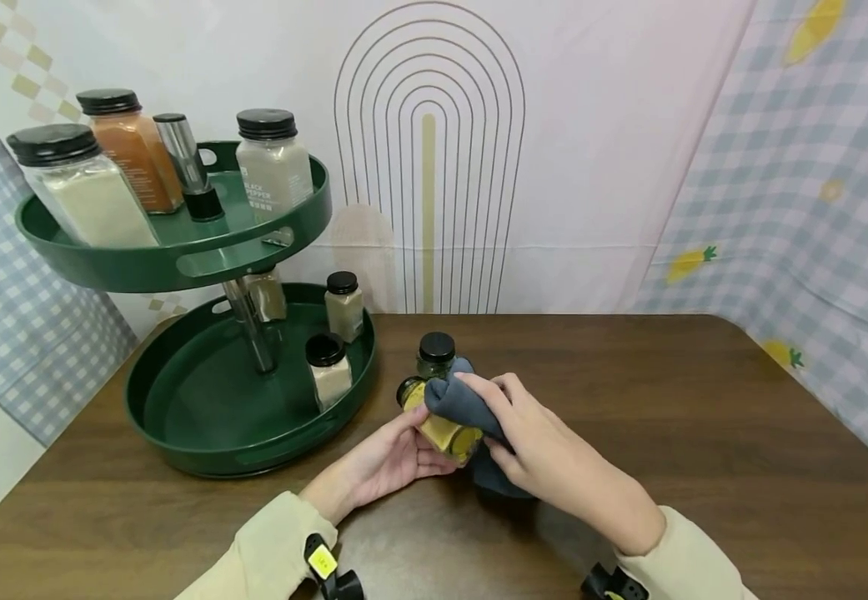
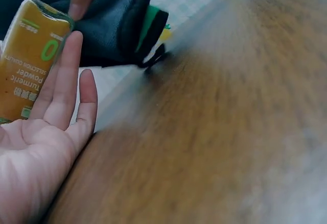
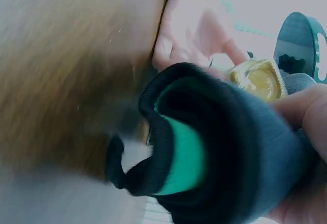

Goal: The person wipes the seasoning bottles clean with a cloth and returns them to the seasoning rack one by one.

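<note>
My left hand [image 1: 388,462] holds a small glass jar of yellow turmeric powder [image 1: 439,432], tilted, its black lid toward the upper left and its base toward the lower right. The label reads "Turmeric Powder" on the jar [image 2: 30,71] in the left wrist view. A dark blue-grey cloth [image 1: 464,404] is gripped by my right hand [image 1: 549,442] and lies against the jar's side. In the right wrist view the folded cloth [image 3: 250,142] hangs down, showing a green patch, beside the jar's base [image 3: 261,83]. Just behind stands another black-lidded jar [image 1: 436,352], partly hidden.
A two-tier green turntable rack [image 1: 201,446] stands at the left. Its upper tray [image 1: 114,265] bears large spice jars, among them an orange one [image 1: 133,158], and a silver-and-black cylinder [image 1: 188,167]. Small jars, including a white-filled one [image 1: 330,375], stand on the lower tray.
</note>
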The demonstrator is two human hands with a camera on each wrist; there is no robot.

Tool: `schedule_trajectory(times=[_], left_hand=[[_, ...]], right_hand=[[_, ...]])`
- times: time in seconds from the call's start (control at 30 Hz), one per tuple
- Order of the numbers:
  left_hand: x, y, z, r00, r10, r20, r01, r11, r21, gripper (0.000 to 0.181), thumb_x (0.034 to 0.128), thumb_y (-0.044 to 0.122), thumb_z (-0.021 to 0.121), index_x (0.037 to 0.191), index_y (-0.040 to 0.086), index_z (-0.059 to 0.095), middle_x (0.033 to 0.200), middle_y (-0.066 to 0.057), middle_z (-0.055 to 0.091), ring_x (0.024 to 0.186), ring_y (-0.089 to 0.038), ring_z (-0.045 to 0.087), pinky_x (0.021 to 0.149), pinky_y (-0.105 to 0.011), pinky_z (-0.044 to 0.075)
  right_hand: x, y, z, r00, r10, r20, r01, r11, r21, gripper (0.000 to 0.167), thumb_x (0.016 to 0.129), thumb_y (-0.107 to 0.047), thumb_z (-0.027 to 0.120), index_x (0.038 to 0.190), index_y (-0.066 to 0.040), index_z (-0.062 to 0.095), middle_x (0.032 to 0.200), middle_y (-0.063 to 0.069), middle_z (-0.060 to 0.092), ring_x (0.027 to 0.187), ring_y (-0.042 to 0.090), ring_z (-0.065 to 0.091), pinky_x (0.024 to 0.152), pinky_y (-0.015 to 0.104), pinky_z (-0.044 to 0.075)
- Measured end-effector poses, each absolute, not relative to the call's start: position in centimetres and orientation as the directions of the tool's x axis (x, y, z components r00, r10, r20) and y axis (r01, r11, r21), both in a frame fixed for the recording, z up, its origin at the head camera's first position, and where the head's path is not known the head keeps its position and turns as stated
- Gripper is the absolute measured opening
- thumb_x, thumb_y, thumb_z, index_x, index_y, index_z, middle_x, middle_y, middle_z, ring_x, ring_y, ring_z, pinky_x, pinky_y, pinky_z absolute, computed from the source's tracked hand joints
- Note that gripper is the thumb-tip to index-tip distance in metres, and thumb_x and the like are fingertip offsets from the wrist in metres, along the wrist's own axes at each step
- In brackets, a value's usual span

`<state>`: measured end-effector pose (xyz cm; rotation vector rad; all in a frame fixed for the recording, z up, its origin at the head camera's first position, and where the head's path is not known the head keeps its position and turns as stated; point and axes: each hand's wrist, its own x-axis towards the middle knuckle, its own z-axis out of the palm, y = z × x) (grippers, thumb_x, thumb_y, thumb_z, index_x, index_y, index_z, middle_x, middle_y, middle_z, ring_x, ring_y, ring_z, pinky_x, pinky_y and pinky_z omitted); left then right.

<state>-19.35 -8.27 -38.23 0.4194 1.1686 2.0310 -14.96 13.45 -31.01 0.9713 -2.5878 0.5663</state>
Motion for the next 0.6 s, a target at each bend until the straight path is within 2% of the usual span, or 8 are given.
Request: schedule_trajectory(times=[0.13, 0.2, 0.3, 0.37, 0.47, 0.6], left_hand=[[-19.45, -8.07, -38.09, -0.675, 0.73, -0.104, -0.448, -0.294, 0.845, 0.062, 0.0998, 0.048, 0.025, 0.137, -0.002, 0.029, 0.104, -0.005, 0.067, 0.095, -0.016, 0.066, 0.091, -0.031, 0.048], [-19.52, -8.01, -38.01, -0.681, 0.721, -0.123, -0.457, -0.288, 0.841, 0.067, 0.0988, 0.051, 0.024, 0.139, -0.002, 0.027, 0.103, -0.005, 0.068, 0.095, -0.015, 0.066, 0.091, -0.03, 0.048], [-19.6, -8.06, -37.91, -0.686, 0.71, -0.161, -0.486, -0.281, 0.827, 0.072, 0.0968, 0.056, 0.026, 0.144, 0.001, 0.02, 0.116, -0.01, 0.064, 0.099, -0.015, 0.064, 0.095, -0.032, 0.046], [-19.65, -8.07, -37.87, -0.684, 0.705, -0.188, -0.508, -0.275, 0.817, 0.076, 0.0952, 0.058, 0.028, 0.146, 0.003, 0.017, 0.129, -0.015, 0.055, 0.103, -0.016, 0.062, 0.099, -0.034, 0.043], [-19.68, -8.09, -37.88, -0.682, 0.702, -0.207, -0.531, -0.28, 0.8, 0.076, 0.0944, 0.059, 0.03, 0.145, 0.005, 0.016, 0.138, -0.017, 0.046, 0.105, -0.016, 0.062, 0.101, -0.035, 0.042], [-19.7, -8.13, -38.01, -0.687, 0.699, -0.2, -0.54, -0.306, 0.784, 0.074, 0.0954, 0.057, 0.029, 0.142, 0.001, 0.018, 0.121, -0.011, 0.061, 0.101, -0.015, 0.063, 0.094, -0.032, 0.046]], right_hand=[[-14.7, 13.24, -30.67, -0.691, -0.501, 0.521, -0.663, 0.726, -0.181, 0.075, 0.076, -0.004, 0.071, 0.139, -0.022, 0.034, 0.101, 0.002, 0.05, 0.078, 0.013, 0.057, 0.066, 0.029, 0.05], [-14.6, 13.08, -30.57, -0.644, -0.506, 0.573, -0.684, 0.716, -0.137, 0.072, 0.075, -0.006, 0.074, 0.136, -0.022, 0.041, 0.102, 0.004, 0.051, 0.074, 0.014, 0.057, 0.062, 0.029, 0.05], [-14.47, 12.88, -30.69, -0.576, -0.543, 0.611, -0.718, 0.693, -0.061, 0.064, 0.071, -0.006, 0.076, 0.128, -0.024, 0.053, 0.101, 0.006, 0.051, 0.073, 0.014, 0.056, 0.057, 0.028, 0.05], [-14.47, 12.78, -30.89, -0.54, -0.567, 0.623, -0.735, 0.678, -0.021, 0.059, 0.069, -0.004, 0.076, 0.122, -0.023, 0.059, 0.101, 0.008, 0.051, 0.072, 0.015, 0.055, 0.053, 0.027, 0.049], [-14.41, 12.71, -30.97, -0.556, -0.563, 0.611, -0.719, 0.695, -0.013, 0.054, 0.068, -0.002, 0.075, 0.117, -0.024, 0.064, 0.099, 0.007, 0.051, 0.071, 0.014, 0.054, 0.049, 0.024, 0.044], [-14.38, 12.85, -30.71, -0.634, -0.537, 0.556, -0.656, 0.754, -0.02, 0.048, 0.067, -0.002, 0.075, 0.108, -0.026, 0.067, 0.097, 0.005, 0.051, 0.069, 0.013, 0.053, 0.045, 0.022, 0.039]])
